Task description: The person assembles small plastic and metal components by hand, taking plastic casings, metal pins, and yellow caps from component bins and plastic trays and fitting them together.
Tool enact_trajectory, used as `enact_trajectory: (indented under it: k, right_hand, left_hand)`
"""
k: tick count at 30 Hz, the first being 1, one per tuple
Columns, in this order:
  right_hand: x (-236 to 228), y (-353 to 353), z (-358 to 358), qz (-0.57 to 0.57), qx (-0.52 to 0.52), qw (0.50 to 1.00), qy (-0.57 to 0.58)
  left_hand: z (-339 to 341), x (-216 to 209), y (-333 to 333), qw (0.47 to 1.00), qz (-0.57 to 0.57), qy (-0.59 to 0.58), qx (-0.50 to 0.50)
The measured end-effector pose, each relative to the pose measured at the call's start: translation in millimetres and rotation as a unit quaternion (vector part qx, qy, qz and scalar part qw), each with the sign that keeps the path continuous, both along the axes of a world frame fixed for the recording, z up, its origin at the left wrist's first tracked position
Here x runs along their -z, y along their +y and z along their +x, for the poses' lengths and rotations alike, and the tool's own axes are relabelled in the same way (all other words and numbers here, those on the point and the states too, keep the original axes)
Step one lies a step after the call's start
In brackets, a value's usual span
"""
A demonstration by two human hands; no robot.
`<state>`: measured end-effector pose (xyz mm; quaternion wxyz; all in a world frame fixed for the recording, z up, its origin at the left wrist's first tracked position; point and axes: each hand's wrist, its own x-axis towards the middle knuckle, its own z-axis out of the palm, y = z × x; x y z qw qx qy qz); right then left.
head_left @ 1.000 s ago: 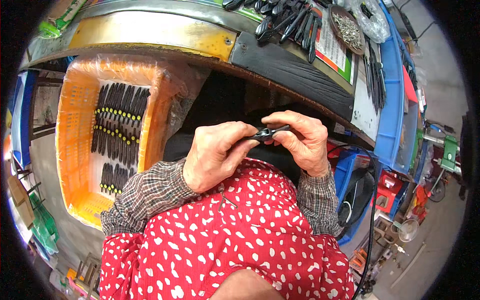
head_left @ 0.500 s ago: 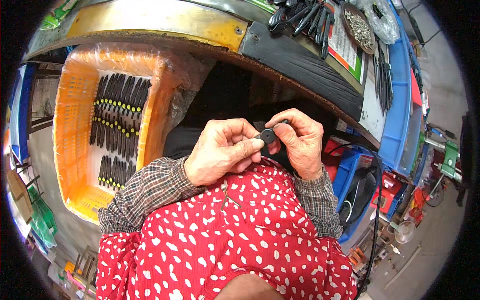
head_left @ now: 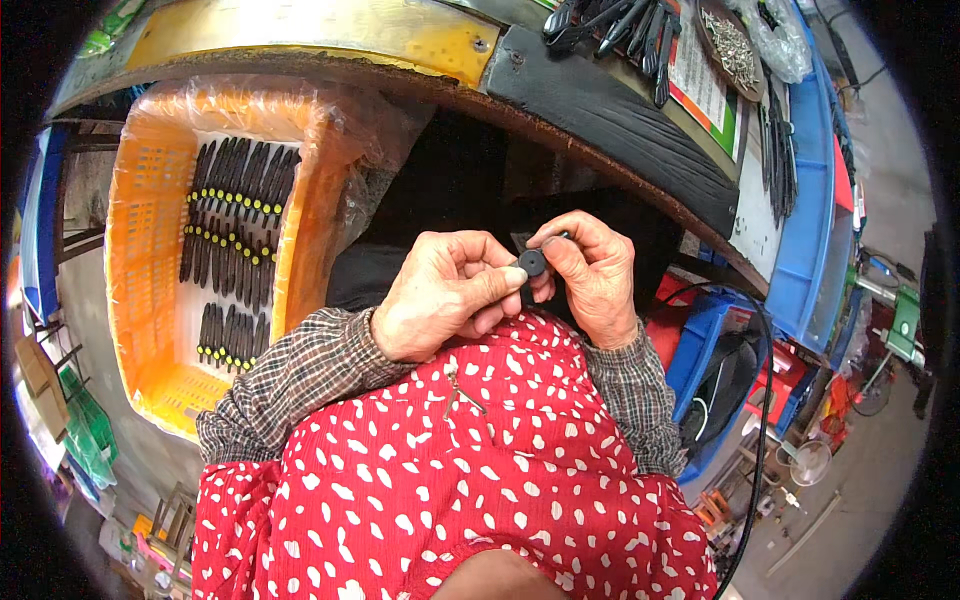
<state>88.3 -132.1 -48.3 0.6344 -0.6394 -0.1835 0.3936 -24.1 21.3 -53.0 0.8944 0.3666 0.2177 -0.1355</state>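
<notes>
Between my two hands is a small black part with a round disc end (head_left: 533,262), held above my lap. My left hand (head_left: 445,290) is closed, its thumb and forefinger pinching the part beside the disc. My right hand (head_left: 590,270) is also closed, its thumb and curled fingers gripping the part's other side, where a dark tip shows above the thumb. How the part continues inside the fingers is hidden. To the left, an orange plastic crate (head_left: 125,270) lined with clear film holds rows of slim black pieces with yellow-green dots (head_left: 235,200).
A worn bench edge (head_left: 610,120) curves across the far side. On it lie black tool-like pieces (head_left: 640,40), a bowl of small metal screws or pins (head_left: 730,50) and dark slim rods (head_left: 778,160). At the right are a long blue tray (head_left: 805,220), a blue bin (head_left: 690,400) and a black cable (head_left: 768,370).
The view has shifted slightly. Both hands keep their pinch on the black part; the right hand sits slightly further left, and the disc has tilted a little.
</notes>
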Motion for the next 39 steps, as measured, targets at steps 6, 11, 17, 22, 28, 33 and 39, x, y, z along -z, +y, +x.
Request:
enact_trajectory:
  k: [6,11,17,22,28,33,39]
  right_hand:
    - [1,1,1,-0.002,0.012,1.000,-0.006]
    - [-15,4,3,-0.012,0.027,0.999,-0.046]
    - [-49,4,8,-0.046,0.020,0.985,-0.163]
    - [-76,-6,27,-0.029,0.077,0.949,-0.306]
    - [-100,-16,85,-0.120,0.160,0.784,-0.587]
    - [-98,-17,138,-0.219,0.169,0.718,-0.639]
    - [-88,-19,166,-0.271,0.155,0.646,-0.696]
  left_hand:
    - [4,-2,1,1.000,-0.020,0.003,-0.001]
    - [13,-19,6,0.999,0.026,-0.012,0.018]
    - [18,-36,7,0.994,0.098,-0.041,0.007]
    - [25,-42,8,0.990,0.108,-0.091,-0.017]
    - [36,-49,8,0.987,0.116,-0.109,-0.030]
    - [42,-52,11,0.986,0.132,-0.097,-0.030]
    - [46,-50,13,0.985,0.140,-0.091,-0.034]
